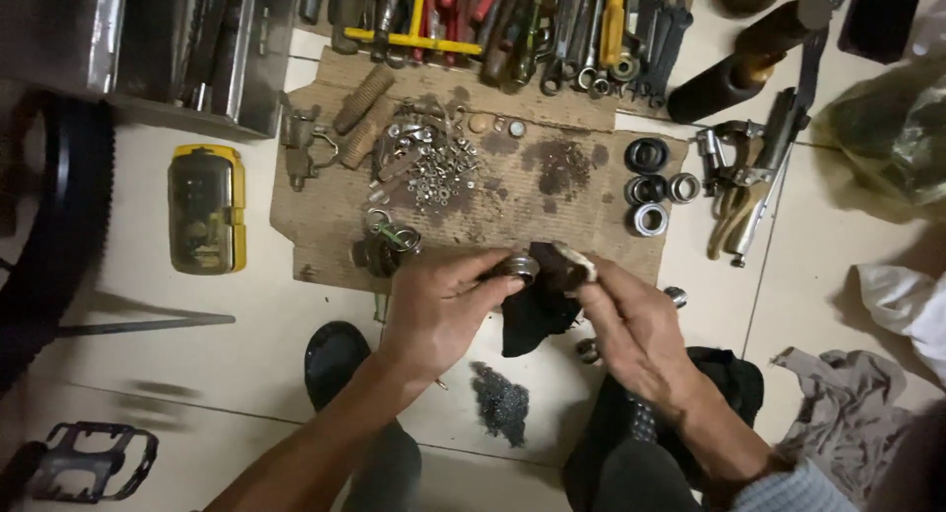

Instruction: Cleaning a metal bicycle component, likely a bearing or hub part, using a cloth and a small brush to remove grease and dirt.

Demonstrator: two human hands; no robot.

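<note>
Round steel bearing (518,267) (greasy, ringed)

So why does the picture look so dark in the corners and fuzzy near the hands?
In the head view, light falls mostly on the cardboard sheet; the corners dim, so the tyre is nearly black. The left hand and right hand look a little smeared, as does the dark rag. The steel bearings show small bright glints.

Both forearms reach forward; left hand (439,310) and right hand (636,330) pinch, fingertips nearly meeting.
</note>
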